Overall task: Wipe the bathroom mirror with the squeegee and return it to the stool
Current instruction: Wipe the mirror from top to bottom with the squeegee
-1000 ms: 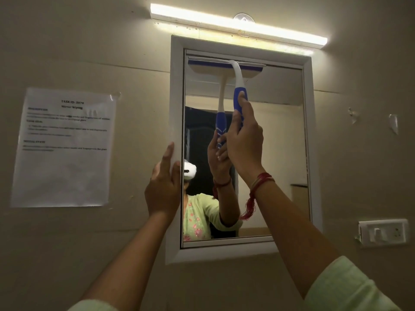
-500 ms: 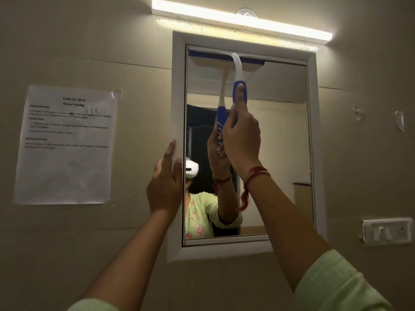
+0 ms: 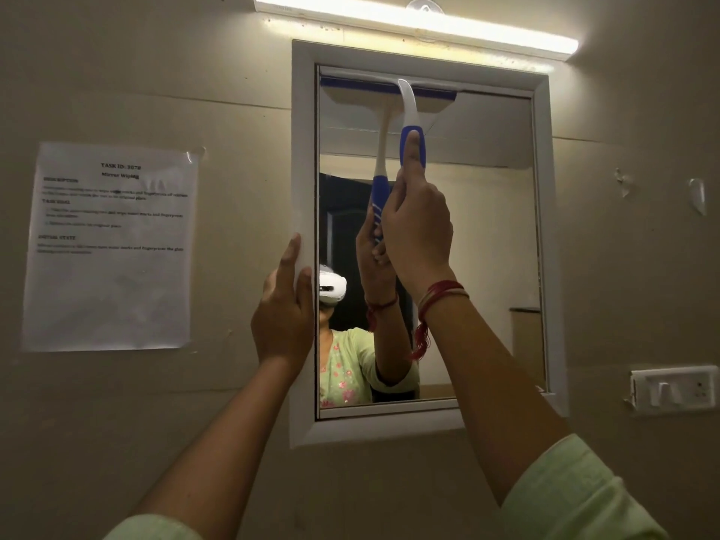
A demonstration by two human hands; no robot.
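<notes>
**Squeegee at top edge of mirror, both hands engaged**

The squeegee (image 3: 409, 107) is found against the glass of the wall-mounted mirror (image 3: 542, 228). Its blue blade lies along the top edge of the glass and runs from the top left corner to past the middle. The white neck curves down from the blade into a blue grip, which points downward. Neck and grip are seen doubled in the reflection.

The right hand (image 3: 419, 228) is closed around the blue grip, with the thumb laid straight up along the grip toward the blade. A red thread band (image 3: 440, 292) is worn at that wrist, and a pale green sleeve (image 3: 576, 496) covers the forearm below.

The left hand (image 3: 282, 317) is placed at the left edge of the mirror, about midway up. The white frame is held between the thumb, on the inner side, and the forefinger, extended up the outer side. The other fingers are hidden behind the hand.

The two hands are apart, with the left strip of glass between them.

A lit tube light (image 3: 417, 25) is mounted on the wall just above the top edge of the mirror. A printed notice (image 3: 109, 247) is taped to the wall well left of the frame; its small text cannot be read. A switch plate (image 3: 674, 389) is fixed to the wall beside the lower right corner.
</notes>
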